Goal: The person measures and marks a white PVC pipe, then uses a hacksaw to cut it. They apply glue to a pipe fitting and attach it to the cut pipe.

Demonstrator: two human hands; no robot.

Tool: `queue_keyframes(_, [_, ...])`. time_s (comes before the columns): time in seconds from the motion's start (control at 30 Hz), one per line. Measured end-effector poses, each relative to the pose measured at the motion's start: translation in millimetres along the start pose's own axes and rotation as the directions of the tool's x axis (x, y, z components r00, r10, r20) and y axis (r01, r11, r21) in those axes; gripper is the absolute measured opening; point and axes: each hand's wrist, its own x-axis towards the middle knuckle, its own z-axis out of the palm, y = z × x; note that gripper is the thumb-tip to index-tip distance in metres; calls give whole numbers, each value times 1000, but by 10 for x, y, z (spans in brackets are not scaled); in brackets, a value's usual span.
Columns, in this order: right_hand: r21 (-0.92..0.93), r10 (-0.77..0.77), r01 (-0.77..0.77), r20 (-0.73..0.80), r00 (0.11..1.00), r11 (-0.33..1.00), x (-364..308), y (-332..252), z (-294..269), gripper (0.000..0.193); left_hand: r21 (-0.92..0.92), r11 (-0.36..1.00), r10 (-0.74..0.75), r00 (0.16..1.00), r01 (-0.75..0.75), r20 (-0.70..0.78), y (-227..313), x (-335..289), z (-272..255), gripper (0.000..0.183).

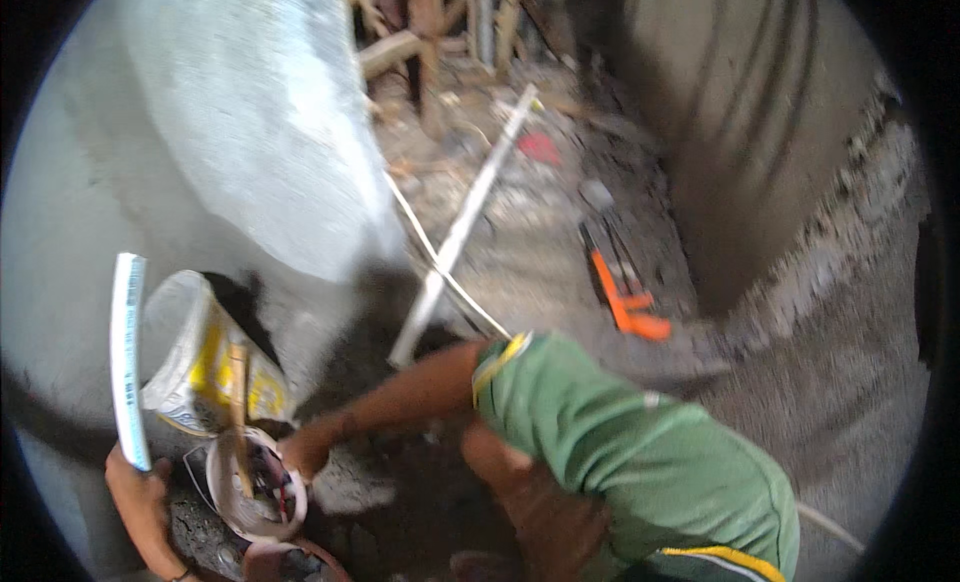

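Observation:
Gripped near its lower end, a short white plastic pipe (127, 352) stands almost upright in my left hand (140, 497), at the far left. My right arm, in a green sleeve with yellow trim, reaches across to the left. My right hand (305, 452) is closed at the rim of a small pale pink bucket (222, 482). Inside this bucket are a wooden handle (240, 417), which leans out past the rim, and several small things, one of them red. They are too blurred to name. A yellow and white bucket (205, 357) lies tilted just behind it.
Below the pink bucket, another reddish bucket (262, 562) is cut off by the lower edge. A long white pipe (470, 222) crosses a thin pale cable (415, 222) on the dirty floor. An orange-handled tool (625, 297) lies near the grey wall (740, 152). Wood pieces (390, 54) stand at the back.

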Motion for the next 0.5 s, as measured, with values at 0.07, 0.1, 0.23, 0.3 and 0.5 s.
queue_keyframes(0.07, [246, 83, -71, -41, 996, 967, -586, -153, -185, 36, 72, 992, 110, 988, -103, -108, -625, 128, 235, 58])
queue_keyframes(0.1, [347, 111, -75, -85, 990, 935, -832, -242, -402, 36, 116, 986, 138, 980, -122, -146, -754, 171, 149, 60])
queue_keyframes(0.23, [320, 265, -46, -686, 677, 946, -2759, -721, -802, 33, -43, 987, 153, 986, -156, -65, -1087, 310, 241, 56])
queue_keyframes(0.3, [46, 403, -543, -725, 559, 838, -3827, -978, -802, 25, -46, 989, 140, 990, -142, -31, -988, 405, 390, 53])
queue_keyframes(0.5, [208, 961, -948, -80, -263, -242, -5621, -1801, -466, 62, 48, 984, 176, 979, -172, -104, -640, 497, 622, 40])
